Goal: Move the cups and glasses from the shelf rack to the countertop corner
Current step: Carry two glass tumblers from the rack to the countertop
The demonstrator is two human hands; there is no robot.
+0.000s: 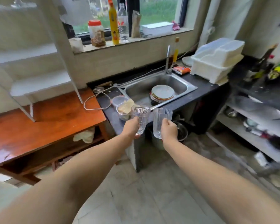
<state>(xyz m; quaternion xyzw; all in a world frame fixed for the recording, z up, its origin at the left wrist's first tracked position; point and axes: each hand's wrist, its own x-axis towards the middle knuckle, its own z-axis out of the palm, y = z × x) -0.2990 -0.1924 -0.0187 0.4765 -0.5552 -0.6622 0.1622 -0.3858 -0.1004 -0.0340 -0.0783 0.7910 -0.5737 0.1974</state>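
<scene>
My left hand (131,128) grips a clear ribbed glass (140,118) upright, just in front of the dark countertop (205,91). Beside it, my right hand (169,132) holds a second clear ribbed glass (161,121), also upright. Both glasses hang in the air near the counter's front left corner, close together but apart. The white shelf rack (39,62) stands on the orange wooden table (55,123) at the left; a stemmed glass (18,2) shows blurred on its top shelf.
The steel sink (136,89) holds stacked plates (162,93). A bowl with food (124,110) and a plastic container (119,100) sit at the counter's near left. A white dish rack (217,59) stands right of the sink. Bottles line the windowsill (136,40).
</scene>
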